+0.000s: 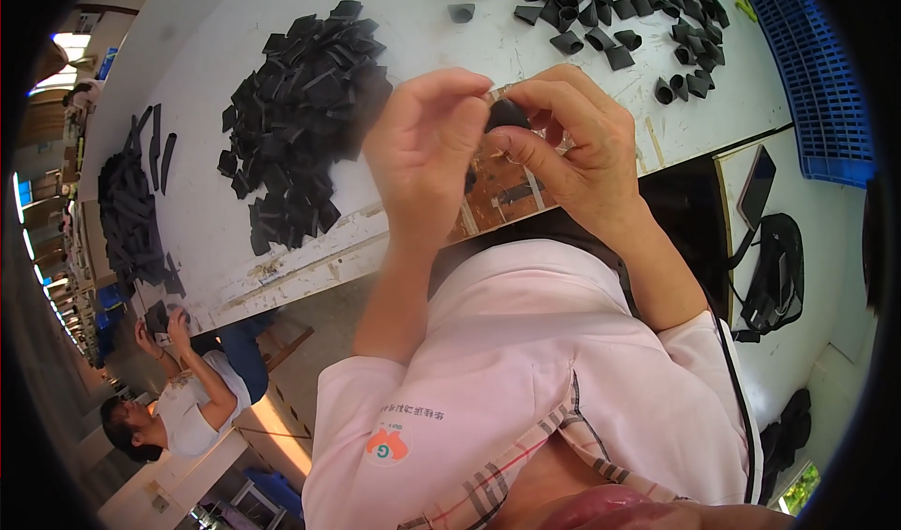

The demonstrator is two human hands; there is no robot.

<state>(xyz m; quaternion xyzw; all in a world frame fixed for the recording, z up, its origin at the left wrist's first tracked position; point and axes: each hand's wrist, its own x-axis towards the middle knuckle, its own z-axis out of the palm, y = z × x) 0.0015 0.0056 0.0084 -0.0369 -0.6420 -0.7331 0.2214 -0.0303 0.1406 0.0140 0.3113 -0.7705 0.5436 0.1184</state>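
Observation:
My right hand (587, 145) is closed, its thumb and fingers pinching a small curved black piece (507, 114) that looks like a short sleeve of sheet material. Close beside it, my left hand (422, 145) has its fingers curled and thumb drawn in toward the piece's left edge. Whether those fingertips grip anything is hidden. Both hands are raised over a worn brown board (502, 192) at the table's near edge. A heap of flat black pieces (305, 108) lies left of my left hand. Beyond my right hand, many black pieces rolled into short tubes (587, 5) are scattered.
The white table (404, 23) carries a bundle of black strips (131, 211) at far left. A blue plastic basket (807, 70) stands at right, with a phone (756, 188) and black bag (775, 272) nearer me. At lower left, another person (192, 403) handles black material.

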